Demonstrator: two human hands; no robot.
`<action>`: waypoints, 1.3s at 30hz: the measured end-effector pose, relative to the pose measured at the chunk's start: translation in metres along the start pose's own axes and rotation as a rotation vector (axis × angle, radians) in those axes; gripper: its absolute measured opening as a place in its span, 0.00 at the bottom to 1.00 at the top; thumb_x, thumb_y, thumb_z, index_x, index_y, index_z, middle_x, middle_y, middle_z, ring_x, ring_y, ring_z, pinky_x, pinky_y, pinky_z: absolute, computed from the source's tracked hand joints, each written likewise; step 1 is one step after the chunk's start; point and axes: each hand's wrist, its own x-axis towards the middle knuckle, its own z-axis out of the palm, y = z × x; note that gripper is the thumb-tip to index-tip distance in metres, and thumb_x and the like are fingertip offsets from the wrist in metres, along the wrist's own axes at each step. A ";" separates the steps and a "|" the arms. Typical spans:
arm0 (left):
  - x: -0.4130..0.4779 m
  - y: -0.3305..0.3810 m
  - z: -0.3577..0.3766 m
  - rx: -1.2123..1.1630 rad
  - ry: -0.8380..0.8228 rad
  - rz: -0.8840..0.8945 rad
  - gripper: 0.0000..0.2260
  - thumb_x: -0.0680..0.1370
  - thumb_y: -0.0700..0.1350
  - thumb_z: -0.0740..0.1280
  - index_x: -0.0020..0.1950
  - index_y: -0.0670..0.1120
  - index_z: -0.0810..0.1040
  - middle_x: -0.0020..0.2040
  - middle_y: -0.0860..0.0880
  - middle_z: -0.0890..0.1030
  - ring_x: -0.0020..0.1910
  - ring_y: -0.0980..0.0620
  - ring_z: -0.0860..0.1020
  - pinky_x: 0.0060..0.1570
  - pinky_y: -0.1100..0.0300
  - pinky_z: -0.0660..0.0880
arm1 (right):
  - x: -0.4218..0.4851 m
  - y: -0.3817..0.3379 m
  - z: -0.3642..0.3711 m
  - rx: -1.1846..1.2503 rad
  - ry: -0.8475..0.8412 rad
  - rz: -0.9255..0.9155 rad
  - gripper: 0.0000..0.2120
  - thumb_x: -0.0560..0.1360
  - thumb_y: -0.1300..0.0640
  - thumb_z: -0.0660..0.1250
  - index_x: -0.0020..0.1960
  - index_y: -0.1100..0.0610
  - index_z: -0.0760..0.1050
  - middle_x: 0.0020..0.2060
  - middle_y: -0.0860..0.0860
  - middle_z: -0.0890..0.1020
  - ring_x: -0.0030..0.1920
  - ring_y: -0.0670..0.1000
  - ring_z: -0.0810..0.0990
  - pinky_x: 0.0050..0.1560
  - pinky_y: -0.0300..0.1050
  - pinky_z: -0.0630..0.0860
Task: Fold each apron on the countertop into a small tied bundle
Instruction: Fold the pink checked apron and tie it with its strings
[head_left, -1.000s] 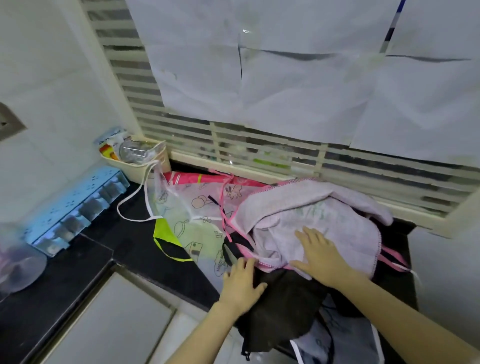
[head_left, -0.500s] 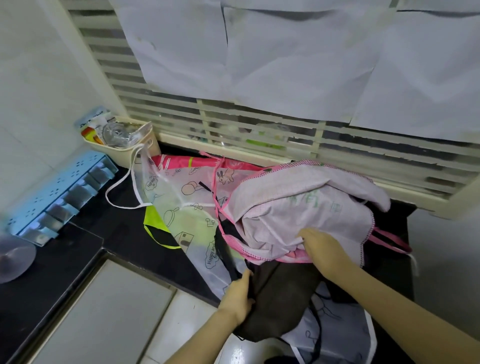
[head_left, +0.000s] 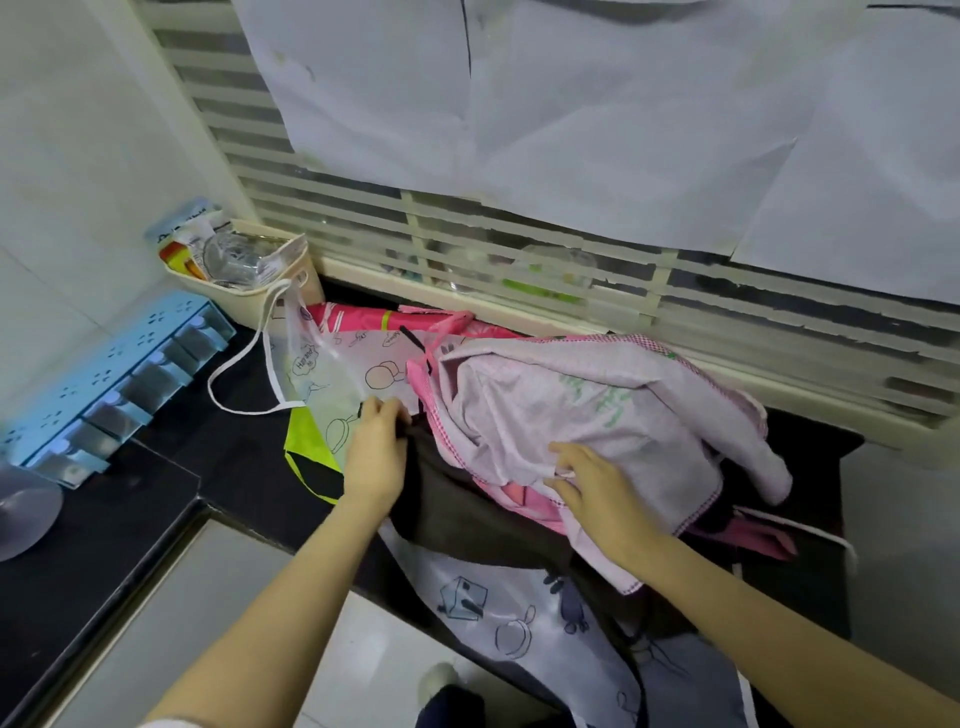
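Note:
Several aprons lie heaped on the black countertop (head_left: 244, 467). On top is a crumpled pale pink apron (head_left: 587, 415) with pink checked trim. Under it lies a dark brown apron (head_left: 467, 514), its front hanging over the counter edge. A translucent white apron (head_left: 337, 374) with cartoon drawings spreads to the left, and a white strap loops out from it. A neon yellow apron (head_left: 304, 447) peeks out below. My left hand (head_left: 376, 454) grips the upper edge of the dark brown apron. My right hand (head_left: 597, 491) pinches the lower edge of the pale pink apron.
A cream basket (head_left: 249, 291) with packets and a glass stands in the back left corner. A light blue drawer rack (head_left: 109, 374) sits along the left wall. A slatted window with taped paper runs behind the pile. A printed apron (head_left: 519, 623) hangs toward the floor.
My left hand has moved up and left along the dark brown apron to its upper edge. My right hand has shifted from pressing flat on the pink apron to pinching its lower edge.

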 end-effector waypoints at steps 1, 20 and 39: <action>0.010 -0.002 -0.006 -0.025 0.030 -0.001 0.14 0.68 0.26 0.59 0.49 0.39 0.74 0.50 0.43 0.71 0.43 0.40 0.74 0.43 0.49 0.71 | 0.006 -0.007 0.005 0.028 0.012 -0.005 0.13 0.77 0.63 0.65 0.61 0.65 0.73 0.49 0.51 0.75 0.51 0.47 0.75 0.51 0.30 0.68; 0.054 0.015 0.029 0.288 -0.520 0.659 0.19 0.78 0.49 0.61 0.70 0.53 0.68 0.69 0.53 0.68 0.68 0.48 0.63 0.63 0.55 0.58 | 0.086 -0.014 -0.039 -0.605 0.119 0.381 0.32 0.76 0.48 0.65 0.73 0.61 0.58 0.70 0.58 0.66 0.69 0.58 0.64 0.67 0.48 0.59; 0.015 0.096 0.019 0.224 -0.434 0.773 0.12 0.76 0.50 0.66 0.55 0.45 0.76 0.54 0.46 0.80 0.58 0.45 0.75 0.58 0.57 0.63 | 0.004 -0.008 -0.041 -0.448 0.477 -0.445 0.15 0.81 0.51 0.51 0.39 0.53 0.67 0.25 0.49 0.72 0.23 0.47 0.70 0.31 0.41 0.68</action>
